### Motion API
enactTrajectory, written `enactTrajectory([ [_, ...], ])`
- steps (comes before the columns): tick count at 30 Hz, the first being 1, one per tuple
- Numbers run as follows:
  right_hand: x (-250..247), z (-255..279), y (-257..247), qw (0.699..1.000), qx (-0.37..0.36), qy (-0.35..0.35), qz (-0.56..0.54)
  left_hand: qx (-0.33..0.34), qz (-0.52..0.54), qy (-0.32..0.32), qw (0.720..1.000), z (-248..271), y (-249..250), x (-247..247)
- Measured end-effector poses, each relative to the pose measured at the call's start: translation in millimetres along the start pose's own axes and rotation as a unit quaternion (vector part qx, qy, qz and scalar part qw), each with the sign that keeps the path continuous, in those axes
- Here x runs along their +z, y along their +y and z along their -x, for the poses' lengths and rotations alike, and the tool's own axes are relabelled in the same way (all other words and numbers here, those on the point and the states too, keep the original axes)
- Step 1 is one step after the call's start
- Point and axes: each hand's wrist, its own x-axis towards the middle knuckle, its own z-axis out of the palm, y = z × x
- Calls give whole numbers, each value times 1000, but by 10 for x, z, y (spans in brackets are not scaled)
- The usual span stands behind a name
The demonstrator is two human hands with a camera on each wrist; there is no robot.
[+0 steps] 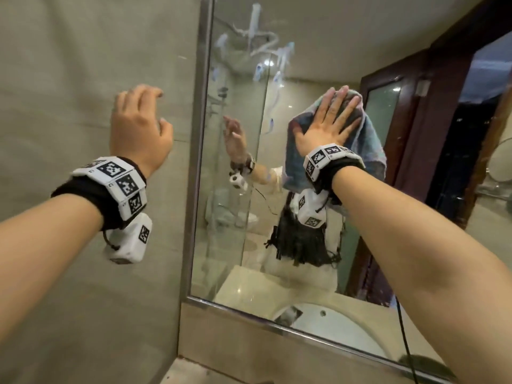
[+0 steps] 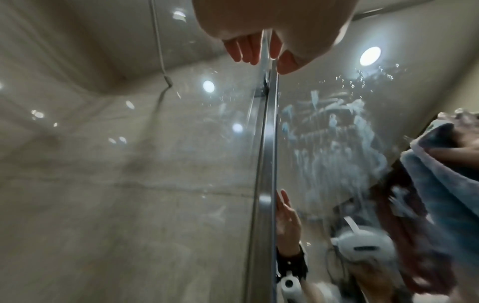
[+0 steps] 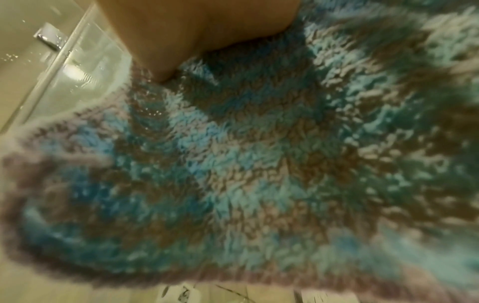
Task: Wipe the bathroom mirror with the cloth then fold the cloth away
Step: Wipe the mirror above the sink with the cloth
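Observation:
The mirror [image 1: 238, 217] has a metal frame and hangs on a beige tiled wall. White foamy smears [image 1: 266, 48] streak its upper part, also seen as smears [image 2: 334, 147] in the left wrist view. My right hand [image 1: 327, 120] lies flat with straight fingers, pressing a fluffy blue, grey and pink cloth [image 1: 368, 139] against the glass. That cloth [image 3: 246, 164] fills the right wrist view. My left hand [image 1: 138, 126] is raised before the wall left of the mirror frame, fingers loosely curled, holding nothing. Its fingertips [image 2: 249, 51] hang near the frame edge [image 2: 269, 164].
A white sink basin [image 1: 327, 325] shows below the mirror's lower edge. A dark wooden door frame [image 1: 443, 106] stands at the right. A black cable [image 1: 404, 336] hangs near my right forearm. The beige wall [image 1: 69, 65] extends to the left.

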Motion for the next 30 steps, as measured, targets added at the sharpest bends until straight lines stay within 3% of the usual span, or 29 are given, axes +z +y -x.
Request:
enactTrajectory([
  [5, -152, -347, -199, 1000, 1, 5, 5, 17, 16, 39, 999, -427, -77, -125],
  [15, -437, -1087, -834, 1000, -20, 21, 4, 46, 103, 60, 992, -376, -95, -97],
  [24, -280, -1261, -1642, 974, -219, -41, 32, 70, 83, 68, 992, -325, -121, -64],
  [30, -42, -941, -1861, 943, -319, -64, 67, 53, 54, 68, 995, -330, -99, -52],
])
